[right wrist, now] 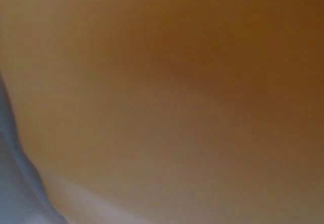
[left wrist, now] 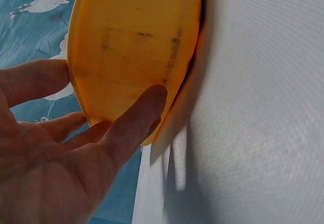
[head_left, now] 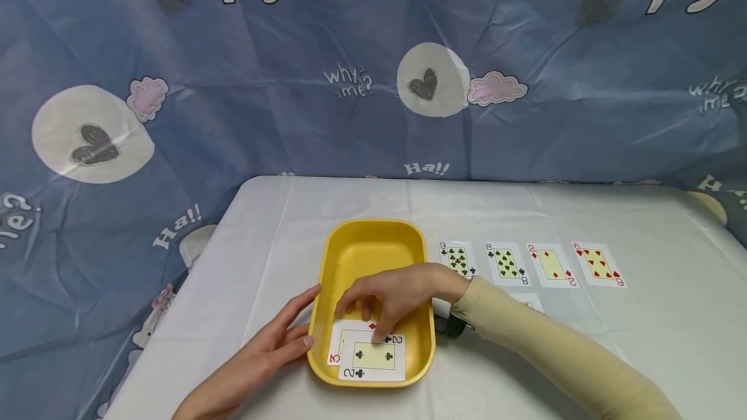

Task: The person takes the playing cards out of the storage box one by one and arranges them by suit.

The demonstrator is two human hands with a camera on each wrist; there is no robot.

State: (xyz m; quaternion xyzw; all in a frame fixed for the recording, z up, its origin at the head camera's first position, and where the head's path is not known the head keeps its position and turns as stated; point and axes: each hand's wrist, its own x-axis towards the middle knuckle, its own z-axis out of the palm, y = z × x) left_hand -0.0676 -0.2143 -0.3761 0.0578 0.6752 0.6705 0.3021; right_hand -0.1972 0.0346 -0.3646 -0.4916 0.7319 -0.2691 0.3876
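A yellow tray (head_left: pixel 373 229) stands on the white-covered table. Inside its near end lie two playing cards: the two of clubs (head_left: pixel 373 368) overlaps the three of diamonds (head_left: pixel 334 349). My right hand (head_left: pixel 388 293) reaches over the tray from the right with bent, spread fingers, the thumb tip at the top edge of the two of clubs. My left hand (head_left: pixel 271 345) rests against the tray's left side. In the left wrist view, the thumb (left wrist: pixel 139 115) lies on the yellow outer wall and the fingers touch along the rim. The right wrist view is filled by a blurred, close surface.
Right of the tray, face-up cards form a row: nine of clubs (head_left: pixel 457 258), eight of spades (head_left: pixel 506 264), two of diamonds (head_left: pixel 552 265) and six of hearts (head_left: pixel 598 265). Another card (head_left: pixel 528 300) is partly hidden by the right sleeve (head_left: pixel 543 336). A patterned blue cloth (head_left: pixel 350 128) hangs behind.
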